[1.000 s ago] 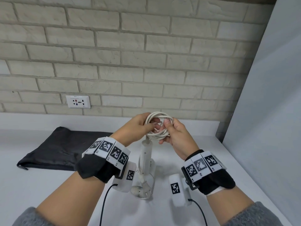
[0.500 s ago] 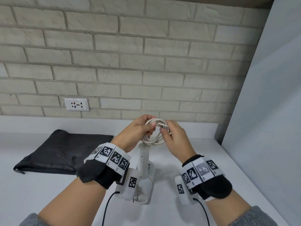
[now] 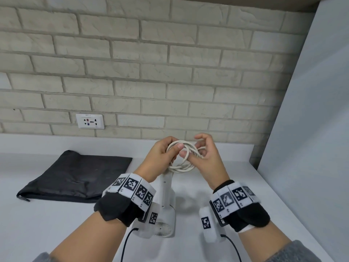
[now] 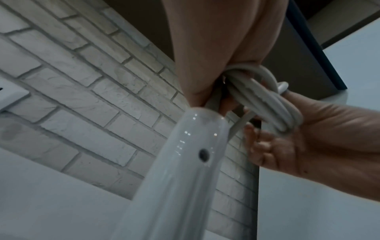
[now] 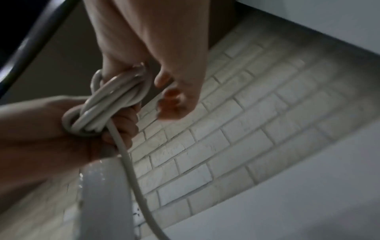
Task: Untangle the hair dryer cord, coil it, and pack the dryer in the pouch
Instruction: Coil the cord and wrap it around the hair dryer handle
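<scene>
Head view: the white hair dryer (image 3: 166, 208) is seen hanging handle-up above the white counter (image 3: 56, 233), its rear grille toward the camera. Directly above the dryer handle, the coiled cord (image 3: 182, 157) is held between both hands. The left hand (image 3: 160, 157) is raised, wrist bent, thumb and fingers curled round the coil's left side. The right hand (image 3: 207, 157) is placed on the coil's right side; thumb and index are pinched on a strand, the remaining fingers loosely arched above. The black pouch (image 3: 79, 176) is lying flat on the counter, well left of the dryer. A wall socket (image 3: 90, 121) is set in the brick wall behind the pouch.

Left wrist view: the glossy dryer handle (image 4: 185, 162) is shown from below, with the cord (image 4: 265, 100) bundled at its top end. The right hand (image 4: 308, 138) is seen with the bundle's strands resting on it, fingers curled beneath.

Right wrist view: blurred. One strand (image 5: 131, 170) is seen descending from the bundle (image 5: 107, 104) alongside the handle, a detail hidden in the head view. The left hand (image 5: 51, 129) is wrapped round the bundle.
</scene>
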{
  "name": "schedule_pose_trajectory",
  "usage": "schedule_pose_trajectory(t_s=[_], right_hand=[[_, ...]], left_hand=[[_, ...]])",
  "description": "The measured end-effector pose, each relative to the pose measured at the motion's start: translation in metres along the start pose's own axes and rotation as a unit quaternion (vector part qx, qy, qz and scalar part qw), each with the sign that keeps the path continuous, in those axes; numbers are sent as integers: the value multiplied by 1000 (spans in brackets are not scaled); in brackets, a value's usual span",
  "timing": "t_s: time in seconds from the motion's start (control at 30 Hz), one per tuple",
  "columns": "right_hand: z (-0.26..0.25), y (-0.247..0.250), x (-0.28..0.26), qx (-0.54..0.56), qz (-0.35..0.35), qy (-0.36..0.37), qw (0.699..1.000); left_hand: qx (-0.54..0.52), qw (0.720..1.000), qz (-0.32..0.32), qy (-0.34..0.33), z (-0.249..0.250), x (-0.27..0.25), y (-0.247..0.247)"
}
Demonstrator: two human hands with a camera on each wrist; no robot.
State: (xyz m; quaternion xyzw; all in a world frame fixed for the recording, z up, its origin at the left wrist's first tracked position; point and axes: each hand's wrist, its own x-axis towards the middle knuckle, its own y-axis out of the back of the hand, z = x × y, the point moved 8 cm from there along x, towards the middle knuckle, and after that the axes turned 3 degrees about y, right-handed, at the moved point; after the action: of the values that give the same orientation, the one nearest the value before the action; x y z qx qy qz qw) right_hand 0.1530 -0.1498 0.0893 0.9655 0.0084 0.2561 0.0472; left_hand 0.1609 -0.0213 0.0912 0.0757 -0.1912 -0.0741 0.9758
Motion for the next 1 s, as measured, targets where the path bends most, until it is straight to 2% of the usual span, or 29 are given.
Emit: schedule_pose_trajectory(t_s=[0.07, 0.17, 0.23, 0.33, 0.43, 0.5, 0.57, 0.67, 0.77, 0.8, 0.87, 1.0], right_hand=[[-10, 12, -1, -52, 69, 54, 995], [-20, 18, 1, 55, 85, 60, 993], [-20, 19, 2, 138, 77, 21, 987], [-4, 21, 0, 206, 58, -76, 974], [2, 20, -1, 319, 10, -141, 937], [-1, 17, 0, 384, -35, -157, 909], [-3, 15, 2, 404, -63, -158, 899], [-2, 22, 5, 429, -40, -153, 889], [3, 42, 5, 476, 6, -163, 864], [3, 49, 4, 466, 12, -159, 870], [5, 57, 0, 401, 16, -139, 905], [7, 46, -7, 234, -28, -76, 969]], left_hand=[[9, 1000, 17, -6, 2, -1, 2], [23, 1000, 6, -12, 2, -2, -4], [50, 999, 0, -8, -1, -1, -5], [97, 995, 5, -2, -8, -1, 0], [106, 994, 12, 5, -17, -3, 8], [97, 995, 3, 11, -20, -5, 10], [94, 996, -5, 7, -20, -7, 11], [104, 994, 7, 13, -19, -9, 18], [44, 996, 30, 68, -29, -10, 31], [12, 995, 33, 94, -32, -10, 34], [-49, 991, 26, 124, -31, -9, 37], [-107, 989, 6, 103, -6, 1, 40]])
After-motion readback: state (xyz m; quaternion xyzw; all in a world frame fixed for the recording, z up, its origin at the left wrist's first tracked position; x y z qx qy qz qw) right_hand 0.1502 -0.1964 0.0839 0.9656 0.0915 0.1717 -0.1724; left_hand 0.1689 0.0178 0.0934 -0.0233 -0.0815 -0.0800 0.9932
